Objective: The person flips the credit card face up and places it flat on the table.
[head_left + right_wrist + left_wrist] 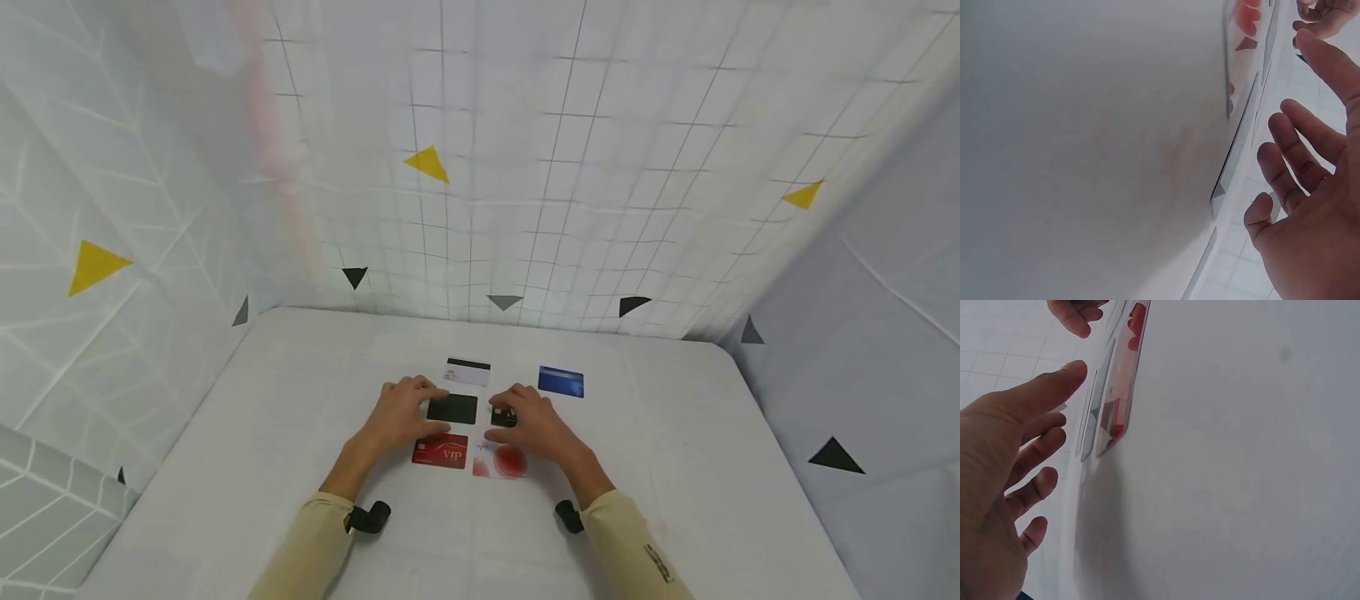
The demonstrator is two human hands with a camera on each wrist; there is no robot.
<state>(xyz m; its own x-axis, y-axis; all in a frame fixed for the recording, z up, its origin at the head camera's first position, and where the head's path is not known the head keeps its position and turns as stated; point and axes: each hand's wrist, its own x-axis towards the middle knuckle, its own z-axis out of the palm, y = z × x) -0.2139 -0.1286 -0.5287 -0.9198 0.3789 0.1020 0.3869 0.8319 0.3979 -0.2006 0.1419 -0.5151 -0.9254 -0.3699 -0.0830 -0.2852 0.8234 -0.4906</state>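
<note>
Six cards lie flat on a white table in two columns. My left hand is at the left edge of a plain black card, thumb and fingers spread apart. Around the left part of a dark card with a chip is my right hand, which covers the rest of it. Both wrist views show loosely bent fingers with nothing pinched between them; contact with the cards cannot be made out. A red VIP card lies below the left hand, and a white card with red circles lies below the right.
Farther back are a white card with a black stripe and a blue card. The white tabletop meets a gridded white curtain behind and pale sheets at the sides.
</note>
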